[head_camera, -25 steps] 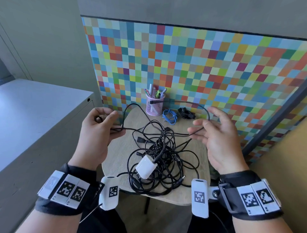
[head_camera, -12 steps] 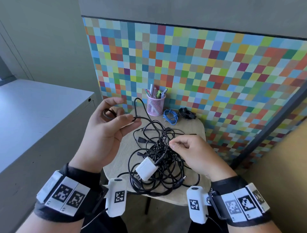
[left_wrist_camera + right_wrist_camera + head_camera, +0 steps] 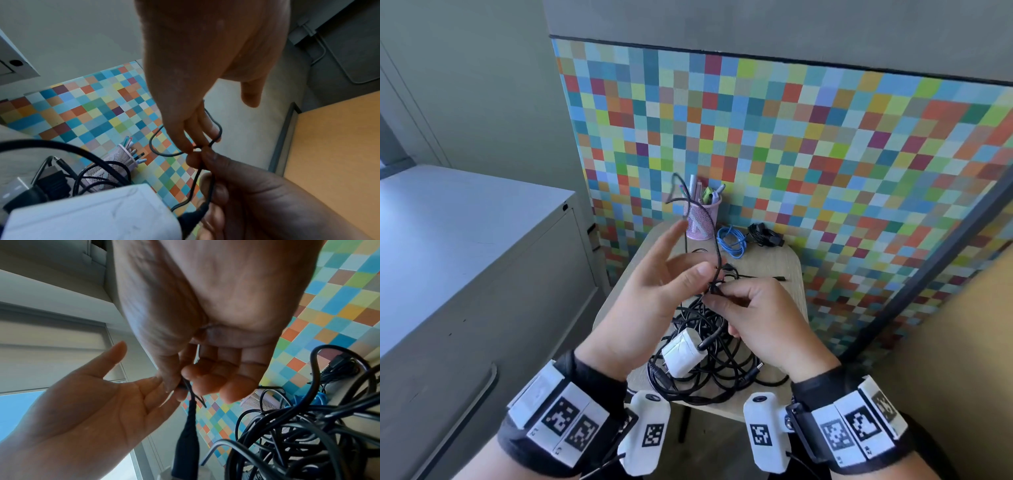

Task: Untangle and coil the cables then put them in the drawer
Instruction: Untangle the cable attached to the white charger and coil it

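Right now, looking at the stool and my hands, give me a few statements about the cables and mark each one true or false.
1. The right hand pinches a thin black cable. True.
2. The white charger sits inside the pink mesh pen cup. False: it lies in the tangled black cables on the wooden stool.
3. The blue cable lies coiled near the pen cup, apart from the black tangle. True.
4. The left hand is clenched in a fist. False: its fingers are extended, with the black cable looping up beside them.
5. The black tangle is fully sorted into neat coils. False: it is still a loose heap.
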Tool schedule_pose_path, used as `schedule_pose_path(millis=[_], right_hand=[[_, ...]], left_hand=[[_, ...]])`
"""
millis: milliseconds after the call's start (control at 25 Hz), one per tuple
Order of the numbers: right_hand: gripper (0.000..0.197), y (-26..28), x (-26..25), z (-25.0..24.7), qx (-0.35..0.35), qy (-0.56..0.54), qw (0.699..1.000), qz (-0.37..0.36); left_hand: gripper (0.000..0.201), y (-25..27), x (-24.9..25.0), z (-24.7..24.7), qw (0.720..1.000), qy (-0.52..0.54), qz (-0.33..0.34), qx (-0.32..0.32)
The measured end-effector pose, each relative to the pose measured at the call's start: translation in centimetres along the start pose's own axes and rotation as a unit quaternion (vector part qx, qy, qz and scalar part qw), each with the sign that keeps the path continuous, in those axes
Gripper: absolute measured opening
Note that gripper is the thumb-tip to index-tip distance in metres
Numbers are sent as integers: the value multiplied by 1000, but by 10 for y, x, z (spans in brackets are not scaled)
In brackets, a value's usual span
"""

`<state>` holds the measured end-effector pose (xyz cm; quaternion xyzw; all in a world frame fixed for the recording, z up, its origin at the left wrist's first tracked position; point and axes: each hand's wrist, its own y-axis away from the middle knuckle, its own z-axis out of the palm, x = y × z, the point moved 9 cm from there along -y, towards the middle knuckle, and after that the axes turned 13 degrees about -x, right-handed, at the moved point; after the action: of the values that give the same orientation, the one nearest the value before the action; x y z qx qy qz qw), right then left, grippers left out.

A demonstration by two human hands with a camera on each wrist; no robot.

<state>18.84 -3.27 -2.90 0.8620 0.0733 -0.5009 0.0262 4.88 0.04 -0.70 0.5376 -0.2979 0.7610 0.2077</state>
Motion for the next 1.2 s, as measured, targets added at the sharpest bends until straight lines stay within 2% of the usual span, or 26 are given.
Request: schedule_pose_path(millis=[80, 160, 280, 360, 520, 640, 680, 800, 880, 920, 1000, 1080, 1200], right_hand=[[22, 0, 0, 1, -8, -3, 1000, -12], [17, 1, 3, 0, -13, -14, 1000, -12], [16, 3, 24, -14, 19, 5, 1000, 19], [11, 6, 37, -29, 63, 16, 997, 47], [17, 8, 39, -45, 94, 31, 993, 70], [10, 9, 13, -44, 107, -10, 994, -1], [11, 9, -1, -41, 102, -33, 994, -35], [33, 3, -29, -27, 45, -141, 984, -104], [32, -2, -43, -18, 7, -196, 972, -129], [24, -5, -47, -16, 5, -217, 967, -136], [10, -7, -51, -20, 27, -251, 957, -146], [22, -7, -45, -30, 68, -297, 942, -143], [25, -3, -24, -53, 147, -379, 907, -107]], left_hand=[[54, -2, -1, 6, 997, -80, -13, -22], [23, -3, 7, -3, 989, -146, 6, 19], [34, 1, 18, -31, 987, -120, 26, 108], [35, 5, 34, -40, 981, -144, 40, 125], [29, 7, 57, -41, 963, -247, 56, 89], [25, 5, 63, -28, 948, -314, 32, 37], [24, 5, 64, -21, 939, -342, 24, 17], [25, 4, 59, 2, 911, -407, -8, -67], [29, 4, 51, 12, 897, -422, -27, -124], [29, 4, 46, 14, 889, -433, -40, -142], [32, 5, 44, 12, 874, -459, -56, -150], [36, 6, 47, 0, 858, -492, -82, -123], [39, 11, 52, -30, 829, -540, -135, -55]])
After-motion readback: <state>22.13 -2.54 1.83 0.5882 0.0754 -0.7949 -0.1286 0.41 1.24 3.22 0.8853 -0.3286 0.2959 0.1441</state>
